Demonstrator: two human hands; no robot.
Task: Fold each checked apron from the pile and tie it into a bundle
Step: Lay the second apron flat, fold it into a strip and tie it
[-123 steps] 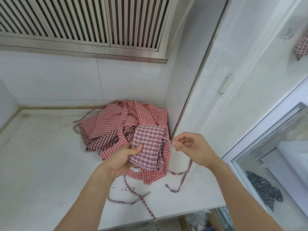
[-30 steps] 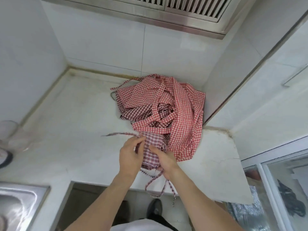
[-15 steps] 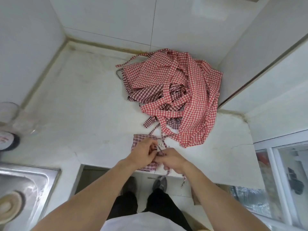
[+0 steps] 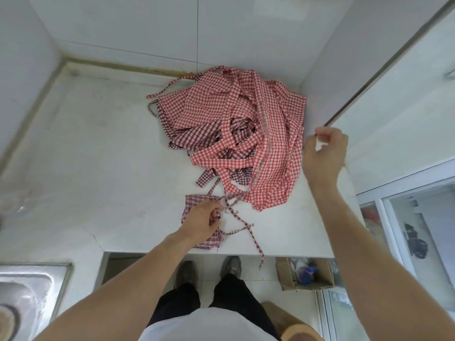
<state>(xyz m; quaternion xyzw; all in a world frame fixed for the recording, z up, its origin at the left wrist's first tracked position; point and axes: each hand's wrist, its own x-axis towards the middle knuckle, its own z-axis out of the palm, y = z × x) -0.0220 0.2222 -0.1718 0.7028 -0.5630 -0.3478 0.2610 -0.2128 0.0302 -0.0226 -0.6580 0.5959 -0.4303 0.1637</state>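
My left hand (image 4: 203, 221) presses the folded apron (image 4: 197, 219) flat at the counter's (image 4: 98, 156) 6 o'clock edge, fingers curled over its right side where the ties (image 4: 242, 228) leave it; whether they pinch a tie I cannot tell. My right hand (image 4: 323, 153) hangs in the air at 3 o'clock of the pile (image 4: 236, 134), thumb and forefinger close together, the rest loosely curled, and no strap shows between them.

The cloth is thin, light and limp, by my judgement. It will slump out of its fold unless pinned, and the narrow ties will slide and tangle. The place to take hold is the tie close to the bundle, with the fold pinned under the palm.

Half a second ago both hands met over the bundle, working the ties together. Now the right hand has swung up and away toward the pile's right side, while the left stays down on the fold. One tie trails loose toward 5 o'clock and over the counter edge. The unfolded aprons lie heaped at 12 o'clock, against the wall corner.
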